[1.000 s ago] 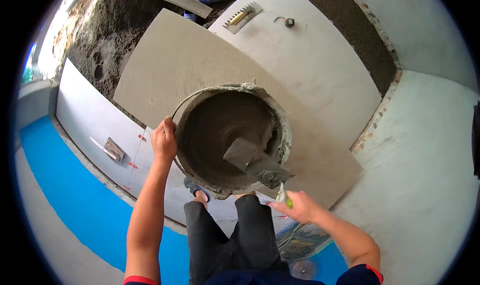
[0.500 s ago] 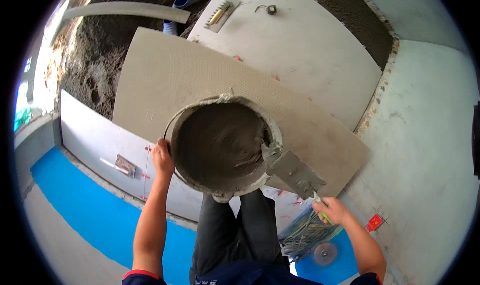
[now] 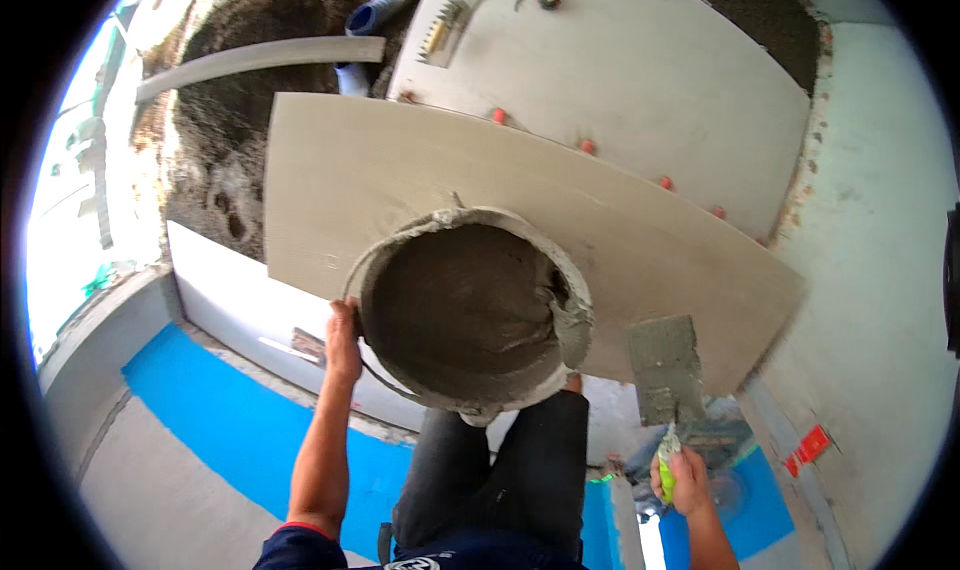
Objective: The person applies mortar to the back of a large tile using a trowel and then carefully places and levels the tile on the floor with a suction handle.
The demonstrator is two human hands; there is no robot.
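Hands?

Left hand (image 3: 344, 345) curled on the bucket (image 3: 580, 315) at its side; right hand (image 3: 686, 478) wrapped round a trowel (image 3: 667, 365).

Where's the bucket?

Partly over the beige panel (image 3: 420, 150), grey mortar (image 3: 455, 290) inside.

And the room?

White panel (image 3: 620, 70) beyond, pale wall (image 3: 885, 220) at right, blue floor strip (image 3: 215, 400) lower left.

the trowel handle (image 3: 668, 480) is lime, the mortar (image 3: 450, 295) grey-brown.
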